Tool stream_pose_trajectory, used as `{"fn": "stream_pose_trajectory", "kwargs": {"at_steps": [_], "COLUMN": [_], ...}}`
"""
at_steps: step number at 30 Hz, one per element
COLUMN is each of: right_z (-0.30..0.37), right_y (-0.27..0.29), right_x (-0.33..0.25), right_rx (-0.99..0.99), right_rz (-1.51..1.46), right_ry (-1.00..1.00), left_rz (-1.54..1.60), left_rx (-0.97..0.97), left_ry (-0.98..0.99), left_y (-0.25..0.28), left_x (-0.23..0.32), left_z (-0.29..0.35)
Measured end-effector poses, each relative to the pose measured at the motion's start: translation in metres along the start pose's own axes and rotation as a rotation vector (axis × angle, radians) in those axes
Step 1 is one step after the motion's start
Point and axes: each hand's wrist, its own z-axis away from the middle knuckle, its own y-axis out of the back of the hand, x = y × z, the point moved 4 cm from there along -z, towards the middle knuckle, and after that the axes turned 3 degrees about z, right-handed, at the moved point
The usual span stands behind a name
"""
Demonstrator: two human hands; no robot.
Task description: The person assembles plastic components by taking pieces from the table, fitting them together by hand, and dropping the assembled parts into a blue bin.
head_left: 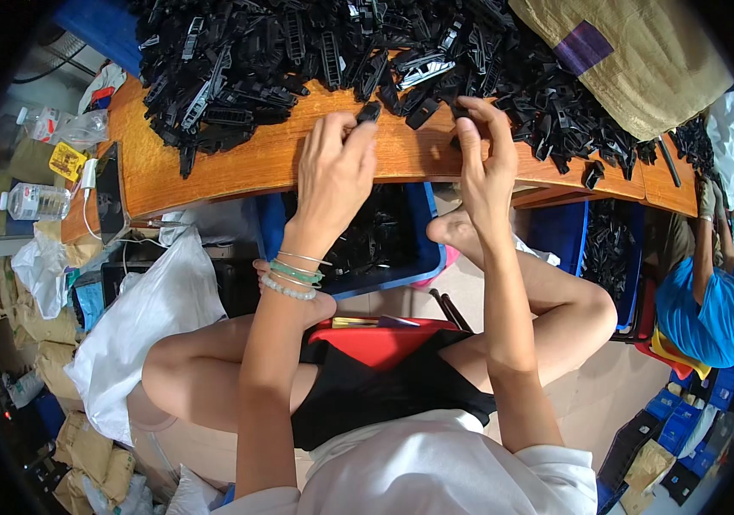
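Observation:
A large heap of black plastic parts (255, 64) covers the far side of the wooden table (212, 176). Over the near edge, my left hand (335, 167), with bracelets at its wrist, is closed with a small black plastic part (368, 112) pinched at its fingertips. To its right, my right hand (489, 159) is raised, thumb and index finger curled toward each other around a small dark plastic part (459, 109), partly hidden by the fingers. The two hands are apart, just in front of the heap.
Under the table stand a blue bin (427, 232) of black parts and a second blue bin (560, 232). A tan woven sack (641, 69) lies at the far right. Plastic bottles (36, 202) stand at the left. A person in a blue shirt (710, 309) works at the right.

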Motion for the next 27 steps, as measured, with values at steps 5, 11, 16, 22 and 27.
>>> {"fn": "stream_pose_trajectory", "kwargs": {"at_steps": [5,11,16,22,27], "right_z": [0.011,0.021,0.015,0.012,0.008], "right_y": [0.004,-0.015,-0.019,-0.018,-0.033], "right_x": [-0.004,-0.009,-0.015,-0.019,-0.027], "right_rx": [-0.02,-0.262,-0.4,-0.458,-0.47], "right_rz": [-0.229,-0.301,0.161,0.146,0.263], "right_ry": [-0.415,-0.449,-0.096,-0.119,0.081], "left_rz": [0.078,0.189,0.262,0.327,0.369], "left_rx": [-0.13,-0.272,-0.226,-0.246,-0.28], "left_ry": [0.027,0.088,0.156,0.14,0.09], "left_y": [0.012,0.013,0.011,0.013,0.006], "left_x": [-0.018,-0.019,-0.024,-0.034,-0.032], "left_z": [-0.017,-0.017,-0.015,-0.014,-0.013]}}
